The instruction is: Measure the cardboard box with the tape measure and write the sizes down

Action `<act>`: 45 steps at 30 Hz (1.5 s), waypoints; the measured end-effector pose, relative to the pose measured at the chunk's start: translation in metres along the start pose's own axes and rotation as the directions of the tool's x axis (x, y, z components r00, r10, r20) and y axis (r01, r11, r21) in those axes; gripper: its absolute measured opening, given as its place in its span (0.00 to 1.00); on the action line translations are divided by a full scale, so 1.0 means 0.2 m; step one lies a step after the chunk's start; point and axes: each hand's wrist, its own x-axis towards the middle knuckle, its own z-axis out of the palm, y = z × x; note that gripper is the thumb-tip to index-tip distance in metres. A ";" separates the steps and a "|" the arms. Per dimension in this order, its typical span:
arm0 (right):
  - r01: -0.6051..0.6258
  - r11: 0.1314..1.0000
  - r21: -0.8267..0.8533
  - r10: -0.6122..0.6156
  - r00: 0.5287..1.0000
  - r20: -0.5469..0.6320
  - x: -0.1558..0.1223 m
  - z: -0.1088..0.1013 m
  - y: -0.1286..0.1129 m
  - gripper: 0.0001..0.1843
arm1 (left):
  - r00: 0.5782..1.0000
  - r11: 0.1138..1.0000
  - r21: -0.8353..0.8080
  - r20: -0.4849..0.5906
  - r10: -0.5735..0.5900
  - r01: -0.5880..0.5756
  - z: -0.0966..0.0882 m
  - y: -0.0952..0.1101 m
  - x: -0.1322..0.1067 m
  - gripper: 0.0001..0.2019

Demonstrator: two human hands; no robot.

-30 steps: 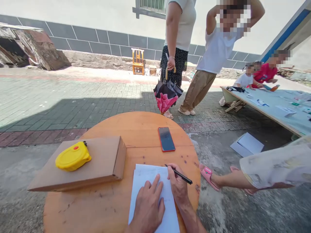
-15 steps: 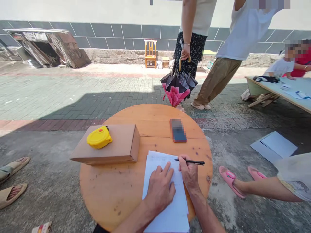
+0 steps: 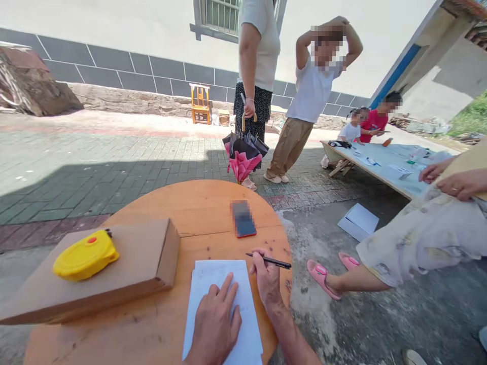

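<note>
White paper sheets (image 3: 192, 304) lie stacked at the near side of a round wooden table (image 3: 152, 324). My left hand (image 3: 216, 319) rests flat on the top sheet, its fingers stretched out and apart. Faint writing shows on that sheet, too small to read. Just right of the paper, my right hand (image 3: 266, 276) pinches a black pen (image 3: 279, 263). The pen's tip points left, above the bare wood near the sheet's upper right corner. A dark phone (image 3: 244, 223) with a red edge lies beyond the hands.
A cardboard box (image 3: 125, 253) stands on the table's left, with a yellow tape measure (image 3: 85, 256) on top. Past the table, a person holds a folded pink and black umbrella (image 3: 243, 152). Several people stand or sit around. A blue-topped table (image 3: 391, 157) is at right.
The view has swung to the right and up, bringing more of the people and the right-hand table into sight. My right hand with the pen has shifted off the paper's edge.
</note>
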 end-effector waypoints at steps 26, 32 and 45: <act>0.014 0.999 0.045 0.001 0.953 -0.303 0.46 -0.42 -0.11 0.11 | 0.995 0.997 -0.070 -0.098 0.024 -0.031 0.03 -0.02 -0.01 0.20; 0.251 0.967 -0.040 -0.242 0.861 -0.447 0.72 -0.47 -0.51 0.07 | 0.999 0.997 -0.069 -0.037 0.022 -0.025 -0.01 -0.01 -0.01 0.20; -0.249 0.968 -0.042 0.252 0.962 0.109 -0.24 -0.07 0.09 0.15 | 1.000 0.995 -0.100 0.023 -0.007 0.009 -0.04 0.00 0.01 0.20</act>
